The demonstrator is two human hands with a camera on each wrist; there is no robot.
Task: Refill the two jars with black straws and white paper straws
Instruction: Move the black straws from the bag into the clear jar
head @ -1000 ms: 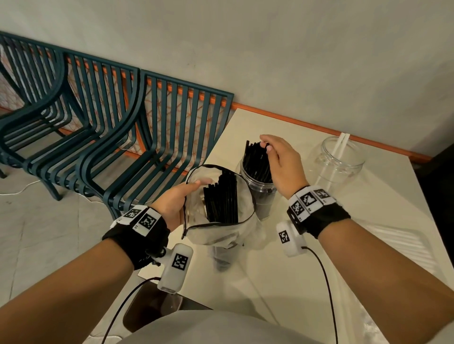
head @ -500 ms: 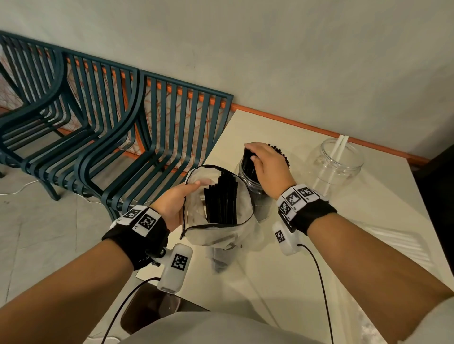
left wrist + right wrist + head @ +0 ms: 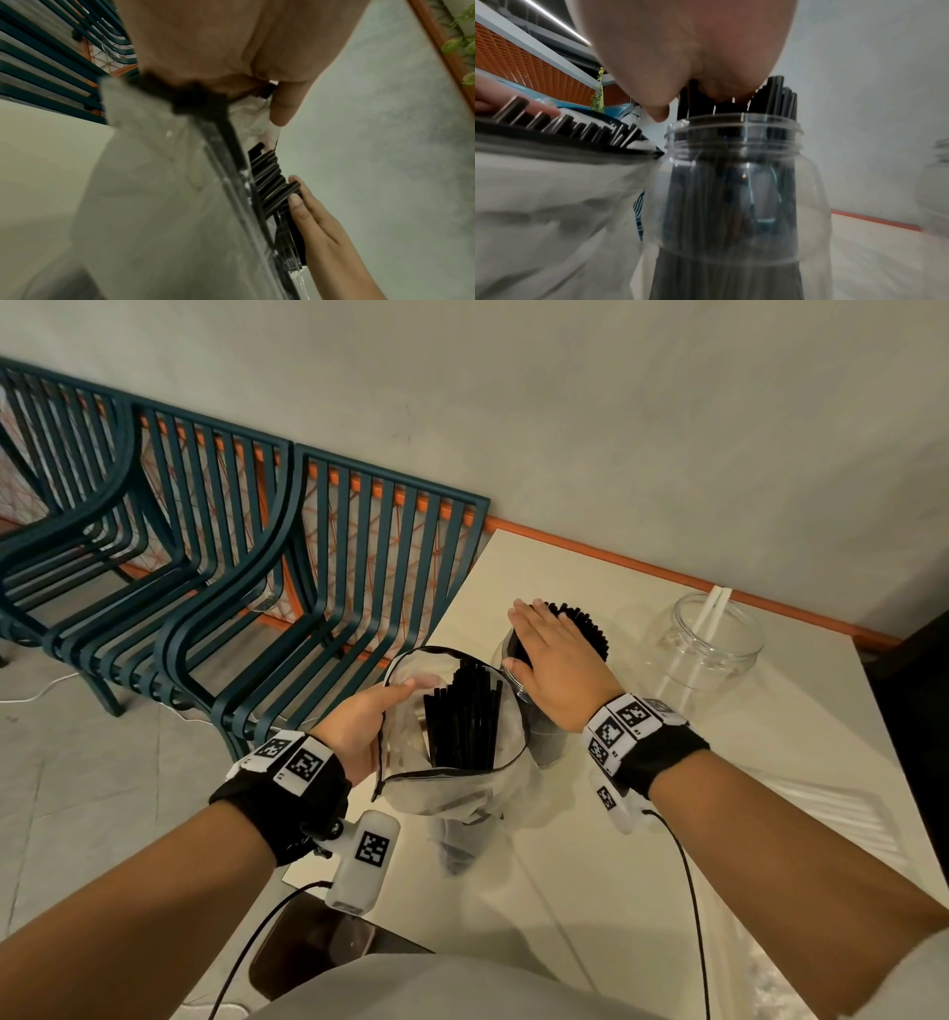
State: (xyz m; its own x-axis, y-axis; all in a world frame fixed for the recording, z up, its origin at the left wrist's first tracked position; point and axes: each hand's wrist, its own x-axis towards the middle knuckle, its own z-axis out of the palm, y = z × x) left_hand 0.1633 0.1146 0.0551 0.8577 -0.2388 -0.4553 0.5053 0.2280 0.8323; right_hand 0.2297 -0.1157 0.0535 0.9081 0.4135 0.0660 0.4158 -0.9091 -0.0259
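Observation:
A clear plastic jar (image 3: 734,182) packed with black straws (image 3: 585,624) stands mid-table. My right hand (image 3: 552,654) lies flat on the straw tops with straight fingers, pressing down. Next to it, my left hand (image 3: 367,716) grips the rim of an open clear zip bag (image 3: 452,780), thumb inside, holding it upright. More black straws (image 3: 464,716) stand in the bag. A second clear jar (image 3: 711,642) at the back right holds two white paper straws (image 3: 711,608).
The cream table (image 3: 590,865) runs along a grey wall with an orange skirting strip. Dark teal slatted chairs (image 3: 246,567) stand left of the table over the tiled floor. A pack of white straws (image 3: 827,809) lies by the right edge.
My right hand has let go of the bunch of black straws it lowered into the jar and now lies flat on their tops. The left hand and bag have stayed put.

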